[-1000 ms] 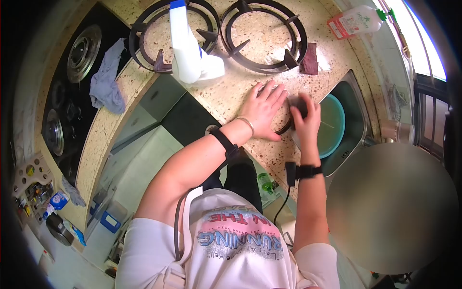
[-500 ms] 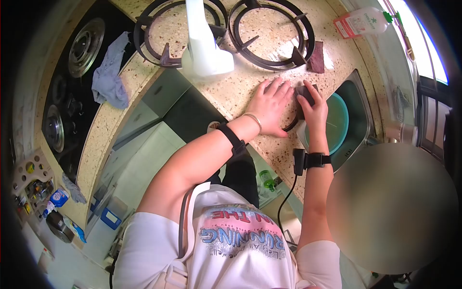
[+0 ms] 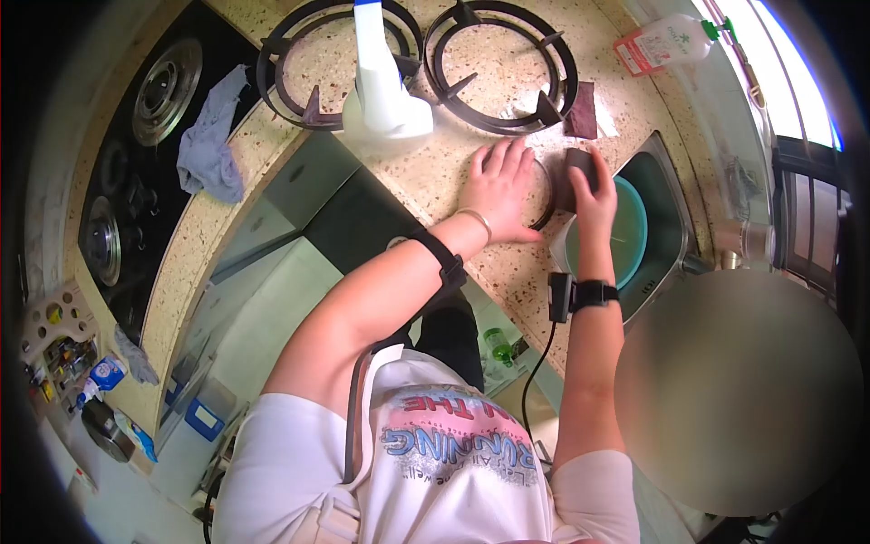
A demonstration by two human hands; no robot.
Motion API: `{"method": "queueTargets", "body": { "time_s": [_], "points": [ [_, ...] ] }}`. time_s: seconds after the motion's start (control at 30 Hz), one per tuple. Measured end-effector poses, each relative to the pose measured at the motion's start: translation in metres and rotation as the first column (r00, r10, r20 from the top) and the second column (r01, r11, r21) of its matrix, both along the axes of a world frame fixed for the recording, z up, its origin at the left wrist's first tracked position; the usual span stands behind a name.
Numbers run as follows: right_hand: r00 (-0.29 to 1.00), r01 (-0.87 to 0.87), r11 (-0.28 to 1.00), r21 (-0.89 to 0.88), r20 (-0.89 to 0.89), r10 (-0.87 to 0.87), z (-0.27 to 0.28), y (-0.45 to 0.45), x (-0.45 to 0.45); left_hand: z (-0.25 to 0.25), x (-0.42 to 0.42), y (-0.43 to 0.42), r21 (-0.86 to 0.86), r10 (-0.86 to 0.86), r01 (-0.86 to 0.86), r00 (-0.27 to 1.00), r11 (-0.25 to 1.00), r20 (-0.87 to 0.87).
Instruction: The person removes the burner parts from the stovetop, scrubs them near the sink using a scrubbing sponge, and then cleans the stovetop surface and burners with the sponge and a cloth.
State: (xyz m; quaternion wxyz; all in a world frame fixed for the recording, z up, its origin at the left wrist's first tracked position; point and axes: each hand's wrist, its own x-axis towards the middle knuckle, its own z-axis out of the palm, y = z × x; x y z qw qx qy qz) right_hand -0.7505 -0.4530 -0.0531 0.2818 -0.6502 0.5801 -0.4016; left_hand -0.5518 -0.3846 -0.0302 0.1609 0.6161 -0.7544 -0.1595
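Note:
My left hand point(image 3: 500, 192) lies spread, palm down, over a dark ring point(image 3: 547, 201) on the speckled counter point(image 3: 426, 178). The ring's right edge shows beside my fingers. Just to the right, my right hand point(image 3: 594, 195) grips a dark brown block-like pad point(image 3: 578, 169) between thumb and fingers, close to the ring's right side. A brown strip lies along that side, under or beside the pad; I cannot tell which. Beyond my right hand, a teal basin point(image 3: 632, 234) stands in the sink point(image 3: 671, 218).
Two round black pan supports point(image 3: 340, 116) point(image 3: 501, 127) lie farther back, with a white spray bottle point(image 3: 385, 104) in front. A dark red pad point(image 3: 583, 111) and a pink-labelled bottle point(image 3: 666, 45) are at back right. A grey cloth point(image 3: 210, 145) hangs by the black hob point(image 3: 118, 181).
My right hand has shifted slightly, with the dark pad turned and more of it showing. My left hand remains spread over the ring. The view has moved a little.

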Motion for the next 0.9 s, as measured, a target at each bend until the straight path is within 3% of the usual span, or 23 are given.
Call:
{"method": "queueTargets", "body": {
  "time_s": [0.03, 0.07, 0.17, 0.23, 0.4, 0.43, 0.47, 0.53, 0.57, 0.67, 0.73, 0.77, 0.8, 0.87, 0.9],
  "points": [
    [0.965, 0.102, 0.983, 0.150, 0.227, -0.134, 0.025, 0.013, 0.006, -0.002, -0.004, 0.003, 0.027, 0.049, -0.048, 0.998, 0.998, -0.045],
    [0.919, 0.120, 0.959, 0.258, 0.335, -0.206, 0.025, 0.020, -0.003, -0.003, -0.011, 0.009, 0.028, 0.113, -0.112, 0.992, 0.993, -0.064],
    [0.981, 0.080, 0.976, 0.202, 0.156, -0.113, 0.025, 0.046, -0.016, 0.001, -0.030, 0.028, 0.045, 0.255, -0.251, 0.948, 0.967, -0.189],
    [1.000, 0.010, 0.991, 0.134, -0.019, -0.008, 0.014, 0.057, -0.022, 0.013, -0.026, 0.036, 0.107, 0.174, -0.162, 0.978, 0.981, -0.119],
    [0.945, 0.058, 0.919, 0.390, 0.274, -0.176, 0.013, 0.065, -0.026, 0.007, -0.009, 0.007, 0.084, 0.022, -0.011, 0.991, 0.996, -0.133],
    [0.933, 0.054, 0.913, 0.405, 0.305, -0.191, 0.013, 0.067, -0.026, 0.008, -0.007, -0.001, -0.088, -0.017, 0.004, 0.988, 0.996, -0.153],
    [0.920, 0.051, 0.905, 0.422, 0.334, -0.207, 0.014, 0.069, -0.027, 0.003, -0.007, -0.011, -0.062, -0.049, 0.042, 0.992, 0.997, -0.116],
    [0.956, 0.064, 0.931, 0.360, 0.245, -0.161, 0.004, 0.070, -0.032, -0.011, -0.009, -0.030, -0.015, -0.117, 0.117, 0.992, 0.993, -0.041],
    [0.970, 0.070, 0.943, 0.326, 0.199, -0.141, -0.002, 0.068, -0.036, -0.015, -0.012, -0.030, -0.102, -0.114, 0.108, 0.992, 0.989, -0.048],
    [0.988, 0.133, 0.966, 0.224, -0.104, -0.112, 0.005, 0.066, -0.038, -0.020, -0.017, -0.025, -0.099, -0.092, 0.086, 0.994, 0.991, -0.061],
    [0.984, 0.113, 0.982, 0.151, -0.155, -0.089, 0.013, 0.062, -0.038, -0.022, -0.020, -0.017, 0.317, 0.112, 0.033, 0.896, 0.948, -0.429],
    [0.980, 0.103, 0.988, 0.115, -0.180, -0.081, 0.016, 0.059, -0.038, -0.023, -0.019, -0.012, 0.510, 0.264, 0.065, 0.796, 0.858, -0.545],
    [0.990, 0.114, 0.981, 0.155, -0.096, -0.100, 0.019, 0.056, -0.038, -0.016, -0.016, -0.008, 0.680, 0.457, 0.175, 0.620, 0.712, -0.638],
    [0.988, 0.115, 0.965, 0.237, 0.072, -0.136, 0.024, 0.049, -0.037, 0.012, -0.008, 0.002, 0.791, 0.828, 0.495, 0.221, 0.360, -0.515],
    [0.980, 0.120, 0.959, 0.258, 0.123, -0.156, 0.033, 0.048, -0.030, 0.037, -0.017, 0.010, 0.847, 0.821, 0.332, 0.266, 0.415, -0.506]
  ]
}}
